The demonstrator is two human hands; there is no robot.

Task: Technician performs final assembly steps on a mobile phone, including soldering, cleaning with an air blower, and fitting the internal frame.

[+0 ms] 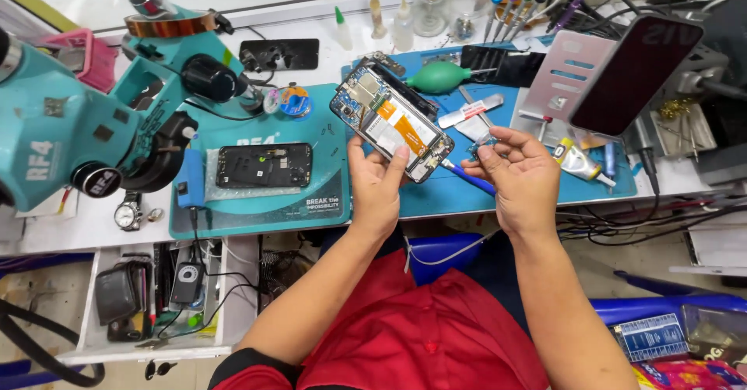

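My left hand (376, 187) holds an opened smartphone (391, 120) with its back cover off, tilted above the blue work mat (513, 187); its orange-labelled battery and circuit boards show. My right hand (520, 173) pinches a small blue-green circuit part (484, 142) between thumb and fingers, just right of the phone's lower end. A blue-handled tool (470, 177) lies on the mat under both hands.
A teal microscope (85, 117) stands at left over a teal mat (327, 195) bearing another opened phone (264, 164). A green air blower (441, 76), screwdrivers (513, 8), bottles, a phone on a stand (634, 71) and cables crowd the bench. An open drawer (156, 296) sits below left.
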